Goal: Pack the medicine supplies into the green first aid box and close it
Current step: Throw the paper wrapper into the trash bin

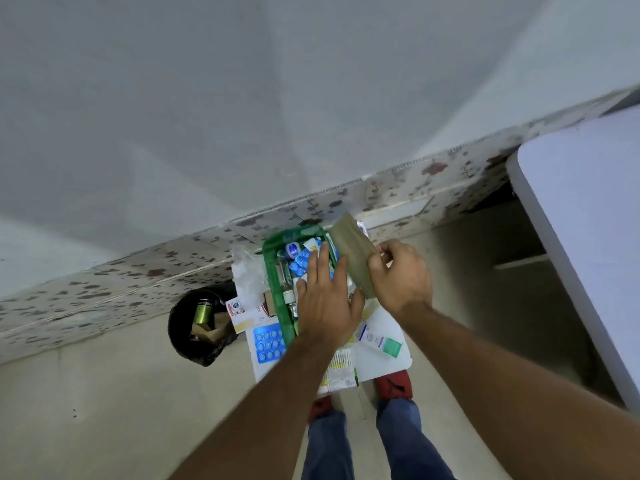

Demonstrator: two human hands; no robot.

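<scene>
Left hand (325, 303): palm down, fingers spread flat over the contents of the green first aid box (273, 271), gripping nothing.
Right hand (398, 275): fingers pinched on the edge of a brown paper packet (353, 258), held tilted at the box's right rim.
Box: open on the white worktop (384, 362), blue blister packs (301, 261) inside.
Outside the box: a blue blister strip (268, 342) left, a white-green tube (381, 342) right.
</scene>
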